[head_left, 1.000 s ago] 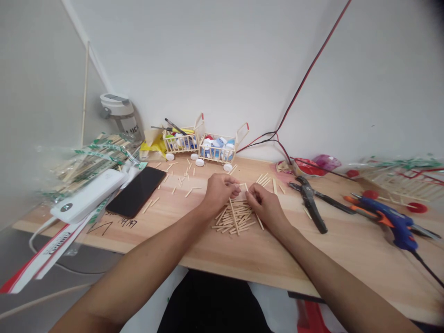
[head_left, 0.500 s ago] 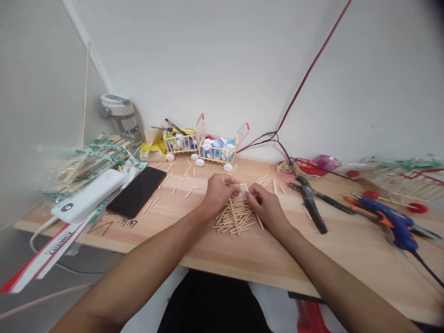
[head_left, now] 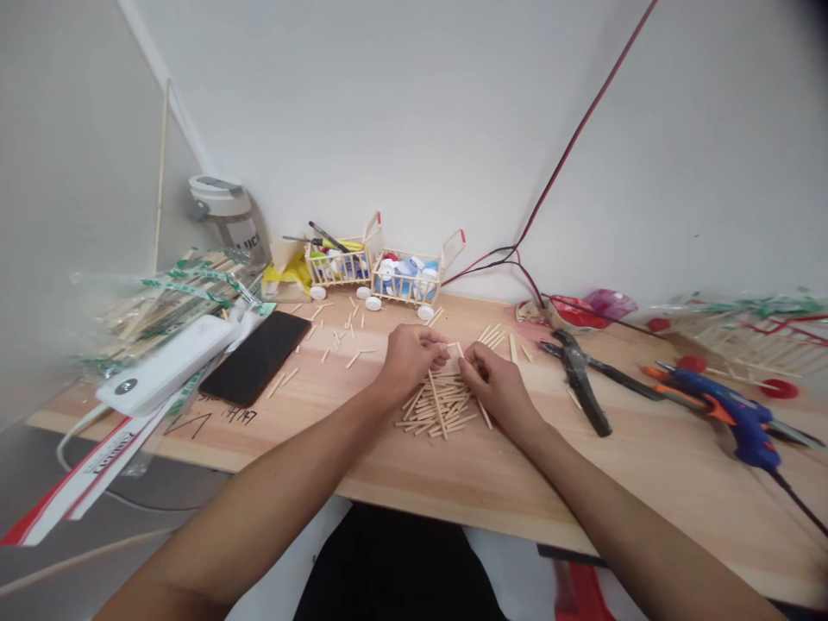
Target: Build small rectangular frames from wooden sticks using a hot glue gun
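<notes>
Over the middle of the table, my left hand [head_left: 414, 352] and my right hand [head_left: 492, 373] are closed in pinches on a small frame of thin wooden sticks [head_left: 438, 405]. One long side runs down from my left fingers, the other from my right, and a short stick spans the far end. My fingers cover parts of the joints. Beneath the frame lies a heap of short cut sticks [head_left: 420, 414]. More sticks [head_left: 492, 335] are grouped just beyond my right hand.
Two stick-built carts [head_left: 404, 280] stand by the wall. To the left are a phone [head_left: 255, 358], a white power bank [head_left: 168, 362], bagged sticks [head_left: 168, 297] and a lidded cup [head_left: 226, 216]. Cutting pliers [head_left: 579, 379], a blue glue gun [head_left: 724, 401] and a red-wheeled cart [head_left: 743, 345] are right.
</notes>
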The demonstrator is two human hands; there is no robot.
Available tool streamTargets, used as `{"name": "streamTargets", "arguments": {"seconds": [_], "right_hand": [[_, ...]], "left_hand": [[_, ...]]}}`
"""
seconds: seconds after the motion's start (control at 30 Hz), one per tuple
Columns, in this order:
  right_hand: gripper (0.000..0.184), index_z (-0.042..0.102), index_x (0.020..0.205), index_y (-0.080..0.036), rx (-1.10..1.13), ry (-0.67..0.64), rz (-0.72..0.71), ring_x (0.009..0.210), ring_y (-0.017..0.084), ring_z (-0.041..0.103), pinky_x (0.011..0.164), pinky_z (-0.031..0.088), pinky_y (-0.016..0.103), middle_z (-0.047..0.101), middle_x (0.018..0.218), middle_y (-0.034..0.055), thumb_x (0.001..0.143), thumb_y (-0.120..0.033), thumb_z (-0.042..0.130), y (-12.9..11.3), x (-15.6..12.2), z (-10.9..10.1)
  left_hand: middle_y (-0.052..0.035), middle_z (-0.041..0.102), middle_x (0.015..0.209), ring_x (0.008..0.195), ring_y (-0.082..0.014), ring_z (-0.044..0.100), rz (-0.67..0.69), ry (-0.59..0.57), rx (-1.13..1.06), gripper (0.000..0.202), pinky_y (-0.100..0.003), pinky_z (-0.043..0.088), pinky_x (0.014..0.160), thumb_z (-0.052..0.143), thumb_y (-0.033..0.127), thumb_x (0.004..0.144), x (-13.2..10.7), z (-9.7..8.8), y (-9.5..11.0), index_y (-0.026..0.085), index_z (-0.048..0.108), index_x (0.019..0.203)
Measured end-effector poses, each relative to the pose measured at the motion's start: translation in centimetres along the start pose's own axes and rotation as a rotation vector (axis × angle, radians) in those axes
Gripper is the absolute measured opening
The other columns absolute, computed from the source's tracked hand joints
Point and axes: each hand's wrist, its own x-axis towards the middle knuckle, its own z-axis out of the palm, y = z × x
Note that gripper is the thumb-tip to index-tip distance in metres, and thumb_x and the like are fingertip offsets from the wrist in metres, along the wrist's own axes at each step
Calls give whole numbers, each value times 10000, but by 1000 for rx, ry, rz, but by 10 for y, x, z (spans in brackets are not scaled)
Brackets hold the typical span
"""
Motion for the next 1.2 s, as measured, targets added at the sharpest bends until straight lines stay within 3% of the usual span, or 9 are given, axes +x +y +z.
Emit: {"name": "streamTargets", "arguments": {"seconds": [1.2], "right_hand": [[197,437,695,-218,13,-9,2,529,117,384,518,275,240,429,549,-53,858,-324,469,2,0,0]], "left_hand": [[-29,657,587,512,-87,606,1,-14,19,104,-202,512,532,595,-7,730,-1,0,3,80,648,709]]}}
